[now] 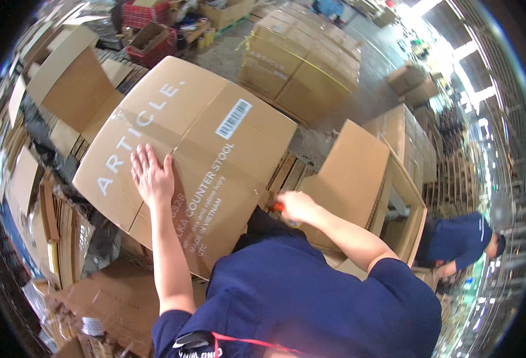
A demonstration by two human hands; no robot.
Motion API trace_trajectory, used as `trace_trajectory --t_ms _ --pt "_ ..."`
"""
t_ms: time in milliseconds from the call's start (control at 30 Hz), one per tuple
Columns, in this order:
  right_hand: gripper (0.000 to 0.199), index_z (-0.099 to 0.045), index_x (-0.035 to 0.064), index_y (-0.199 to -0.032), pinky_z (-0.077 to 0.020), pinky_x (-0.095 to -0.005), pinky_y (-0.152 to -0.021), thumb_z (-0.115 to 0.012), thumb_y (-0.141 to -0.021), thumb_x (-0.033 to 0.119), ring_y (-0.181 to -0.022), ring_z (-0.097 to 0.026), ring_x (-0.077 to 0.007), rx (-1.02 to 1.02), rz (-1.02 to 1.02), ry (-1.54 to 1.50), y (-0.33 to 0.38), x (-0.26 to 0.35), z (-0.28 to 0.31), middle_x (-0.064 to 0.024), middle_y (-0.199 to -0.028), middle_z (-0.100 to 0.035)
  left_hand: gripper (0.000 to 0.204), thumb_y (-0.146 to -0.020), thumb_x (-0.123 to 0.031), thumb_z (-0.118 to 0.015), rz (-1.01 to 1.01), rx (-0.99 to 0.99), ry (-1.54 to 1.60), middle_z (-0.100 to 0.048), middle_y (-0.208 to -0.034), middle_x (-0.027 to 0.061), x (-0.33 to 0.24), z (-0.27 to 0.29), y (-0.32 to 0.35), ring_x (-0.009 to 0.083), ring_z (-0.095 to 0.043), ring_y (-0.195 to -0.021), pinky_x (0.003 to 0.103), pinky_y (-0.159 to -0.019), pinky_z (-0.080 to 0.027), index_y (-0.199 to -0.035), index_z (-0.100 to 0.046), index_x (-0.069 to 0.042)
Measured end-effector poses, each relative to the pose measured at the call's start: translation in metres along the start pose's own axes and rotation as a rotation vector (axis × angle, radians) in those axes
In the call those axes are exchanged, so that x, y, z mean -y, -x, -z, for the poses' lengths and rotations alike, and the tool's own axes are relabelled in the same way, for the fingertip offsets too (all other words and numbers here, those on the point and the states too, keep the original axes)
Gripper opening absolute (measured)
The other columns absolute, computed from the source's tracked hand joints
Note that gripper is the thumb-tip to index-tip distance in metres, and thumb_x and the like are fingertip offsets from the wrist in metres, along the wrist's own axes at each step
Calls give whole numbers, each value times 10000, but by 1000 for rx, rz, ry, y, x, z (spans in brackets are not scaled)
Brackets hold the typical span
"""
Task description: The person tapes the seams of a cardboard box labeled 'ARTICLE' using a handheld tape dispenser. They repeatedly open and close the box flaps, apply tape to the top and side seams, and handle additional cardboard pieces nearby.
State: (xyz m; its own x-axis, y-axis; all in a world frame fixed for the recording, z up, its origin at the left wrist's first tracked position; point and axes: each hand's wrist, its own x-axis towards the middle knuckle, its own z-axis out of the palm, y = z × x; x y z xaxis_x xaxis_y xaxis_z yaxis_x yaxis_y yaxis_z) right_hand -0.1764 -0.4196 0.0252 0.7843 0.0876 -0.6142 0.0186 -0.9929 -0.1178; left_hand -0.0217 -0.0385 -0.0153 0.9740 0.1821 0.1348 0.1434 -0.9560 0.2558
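Note:
A large closed cardboard carton (215, 95) with white print and a barcode label (234, 119) lies in front of me. My left hand (153, 179) rests flat on its top, fingers spread, beside the middle seam. Off the carton's right side, my right hand (299, 207) is closed around an orange-handled tool (278, 206). Most of that tool is hidden by the hand and blurred, so its exact kind does not show.
To my right stands an open carton (358, 173) with raised flaps. Strapped cartons (302, 59) stand on a pallet ahead. Flattened cardboard (66, 238) is stacked at left, near red crates (149, 45). Another person (460, 241) in a navy shirt bends at far right.

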Motion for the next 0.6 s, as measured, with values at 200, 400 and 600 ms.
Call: trace_trajectory --t_ms 200,400,600 --pt "426 -706 26 -1406 -569 -401 -1053 -772 -1006 157 -1150 -742 -235 -765 -295 -1279 -8 -163 -117 -121 -1235 -799 797 -1157 -627 -452 -82 -15 -128 -274 -1874 83 2 13 33 325 -202 -1737 510 -1393 -188 -1788 -337 -154" --pt "554 -719 40 -1287 -576 -357 -965 -957 -811 195 -1049 -732 -203 -378 -761 -876 -15 -220 -181 -95 -1144 -792 796 -1135 -557 -521 -5 36 -159 -256 -1877 122 -7 5 37 346 -179 -1742 515 -1395 -154 -1785 -338 -136" --pt "301 -723 5 -1213 -600 -382 -935 -818 -933 64 -997 -738 -212 -752 -470 -1566 -97 -245 -75 -110 -1097 -791 812 -1113 -582 -554 42 89 -70 -278 -1870 109 -38 21 39 331 -188 -1741 518 -1392 -176 -1767 -378 -132"
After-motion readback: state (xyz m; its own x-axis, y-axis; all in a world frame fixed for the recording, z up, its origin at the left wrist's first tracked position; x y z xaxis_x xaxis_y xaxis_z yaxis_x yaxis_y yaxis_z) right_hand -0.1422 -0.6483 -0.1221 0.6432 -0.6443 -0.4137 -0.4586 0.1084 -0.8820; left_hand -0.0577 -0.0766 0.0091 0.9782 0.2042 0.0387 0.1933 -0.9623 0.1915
